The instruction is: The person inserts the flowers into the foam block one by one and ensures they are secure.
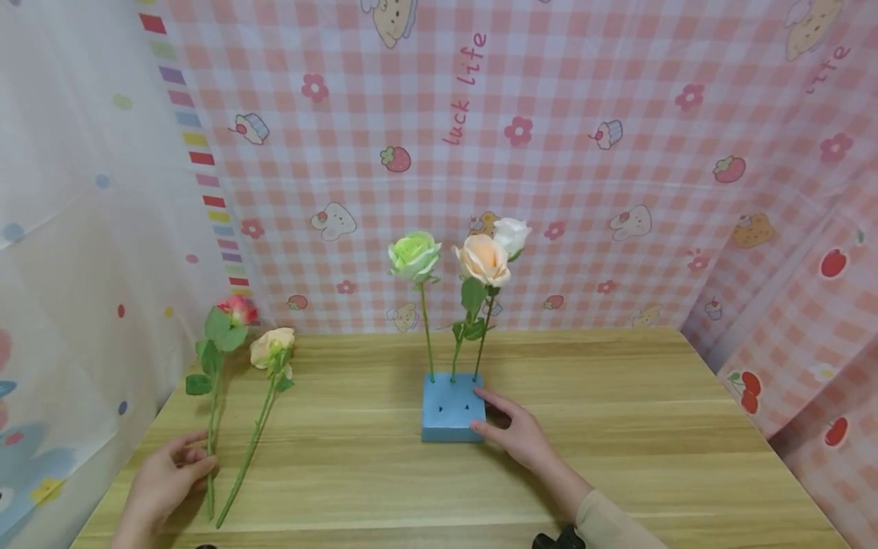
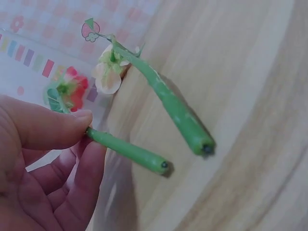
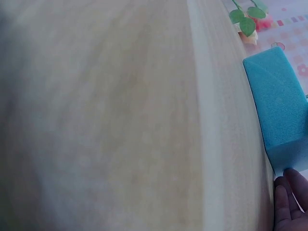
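Note:
My left hand pinches the green stem of a pink-red rose between thumb and fingers, low on the stem. In the left wrist view the cut end of this stem sticks out past the fingertips. Beside it on the table lies a pale cream rose with a long stem. My right hand touches the right side of a blue foam block, fingers mostly straight. Upright in the block's back row stand a green rose, a peach rose and a white rose.
Two small holes show in the front part of the block's top. The wooden table reaches back to a pink checked curtain; a white curtain hangs on the left. A black object sits at the front edge near the right sleeve.

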Motion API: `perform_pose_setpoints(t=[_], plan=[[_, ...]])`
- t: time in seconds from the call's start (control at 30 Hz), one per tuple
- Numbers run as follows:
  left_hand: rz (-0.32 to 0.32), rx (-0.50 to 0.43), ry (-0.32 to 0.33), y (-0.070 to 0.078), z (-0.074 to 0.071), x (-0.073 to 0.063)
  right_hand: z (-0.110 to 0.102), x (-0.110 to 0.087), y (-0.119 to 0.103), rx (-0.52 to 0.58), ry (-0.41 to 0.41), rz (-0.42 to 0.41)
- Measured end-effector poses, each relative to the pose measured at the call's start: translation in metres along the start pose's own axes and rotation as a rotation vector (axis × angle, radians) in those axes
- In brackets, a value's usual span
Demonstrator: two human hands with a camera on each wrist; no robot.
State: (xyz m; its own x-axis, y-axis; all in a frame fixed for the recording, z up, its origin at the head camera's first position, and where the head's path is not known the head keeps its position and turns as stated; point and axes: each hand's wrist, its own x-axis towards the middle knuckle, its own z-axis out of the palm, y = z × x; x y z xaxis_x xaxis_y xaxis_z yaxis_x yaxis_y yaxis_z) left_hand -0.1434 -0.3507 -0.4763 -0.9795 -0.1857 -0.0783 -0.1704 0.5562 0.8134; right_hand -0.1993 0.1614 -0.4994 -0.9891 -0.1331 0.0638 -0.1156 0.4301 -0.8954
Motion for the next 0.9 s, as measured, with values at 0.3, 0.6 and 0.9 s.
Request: perform_pose_setpoints(t=[0.3, 0.6, 0.9], plan=[[0.046, -0.023, 0.041, 0.007, 0.001, -0.002, 0.000, 0.001, 0.001, -0.002, 0.000, -0.003], [-0.013, -0.078, 0.027, 0.015, 0.001, -0.002, 0.000, 0.000, 0.001, -0.012, 0.005, -0.006], [0.044, -0.153, 0.094, 0.021, 0.008, -0.005, 0.000, 0.000, 0.001, -0.015, 0.002, -0.005]])
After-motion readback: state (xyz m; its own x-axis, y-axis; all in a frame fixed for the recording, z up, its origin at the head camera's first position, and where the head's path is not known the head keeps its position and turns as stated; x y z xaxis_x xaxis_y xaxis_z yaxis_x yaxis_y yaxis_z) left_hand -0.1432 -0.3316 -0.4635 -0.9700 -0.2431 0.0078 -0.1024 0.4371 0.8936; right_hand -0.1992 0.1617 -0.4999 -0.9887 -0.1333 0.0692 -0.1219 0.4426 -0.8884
